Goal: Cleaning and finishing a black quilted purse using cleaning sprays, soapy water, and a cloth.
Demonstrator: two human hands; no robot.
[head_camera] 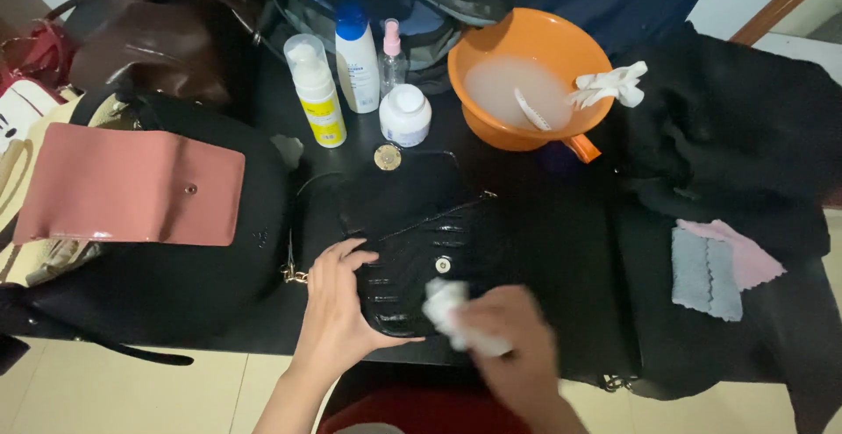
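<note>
A small black quilted handbag (412, 250) lies open on the dark table, its flap folded back and a round metal snap showing. My left hand (338, 298) rests flat on the bag's left edge, pressing it down. My right hand (509, 337), blurred, is closed on a white wad of cloth or tissue (447, 307) that touches the bag's glossy front.
An orange basin (526, 74) of cloudy water with a brush and white gloves stands behind the bag. Bottles and a white jar (405, 114) stand at the back. A pink wallet (132, 184) lies on a black bag at left. Grey and pink cloths (719, 267) lie at right.
</note>
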